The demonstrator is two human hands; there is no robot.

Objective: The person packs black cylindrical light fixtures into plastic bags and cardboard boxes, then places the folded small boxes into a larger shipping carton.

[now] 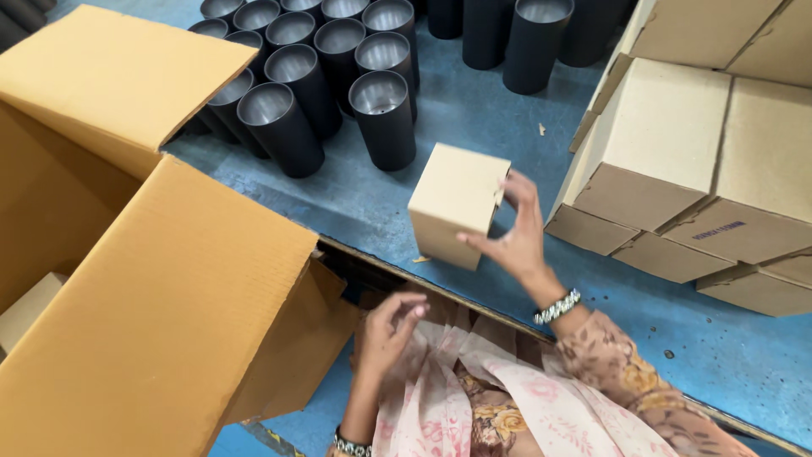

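A small closed cardboard box (pixel 452 203) stands on the blue table (pixel 491 118). My right hand (pixel 514 237) grips its right side, thumb low at the front and fingers at the top edge. My left hand (pixel 385 330) hovers lower, by the table's near edge above my lap, fingers loosely curled and holding nothing. Just behind the small box stand several black cylindrical cups (pixel 382 114) with shiny metal insides, open ends up.
A large open cardboard carton (pixel 161 322) with raised flaps fills the left side; a small box (pixel 30 309) shows inside it. Several small cardboard boxes (pixel 677 169) are stacked at the right. More black cylinders (pixel 533 42) stand at the back.
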